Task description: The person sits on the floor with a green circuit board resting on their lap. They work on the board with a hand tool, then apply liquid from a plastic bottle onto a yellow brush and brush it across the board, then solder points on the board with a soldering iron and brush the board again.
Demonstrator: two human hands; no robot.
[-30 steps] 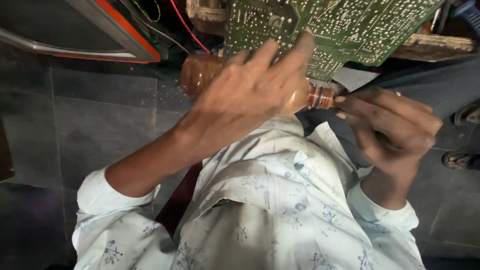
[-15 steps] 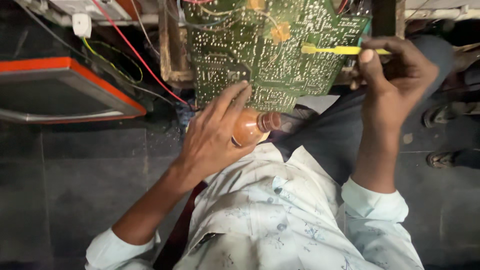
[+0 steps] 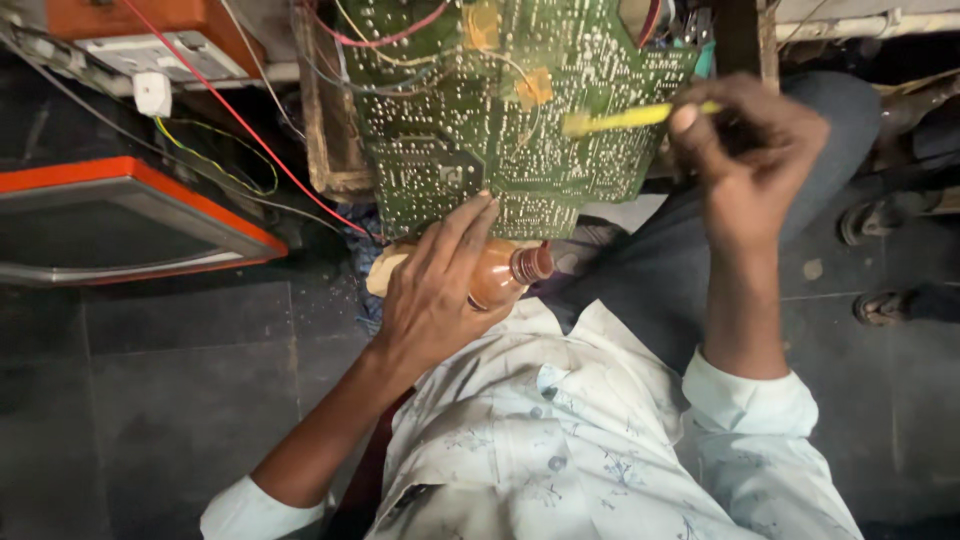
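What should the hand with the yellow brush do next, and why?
Probably sweep the yellow brush sideways across the green circuit board. The right hand holds the brush with its bristle end lying on the board's solder side, so a short stroke seems the natural next move. The left hand grips the brown bottle just below the board.
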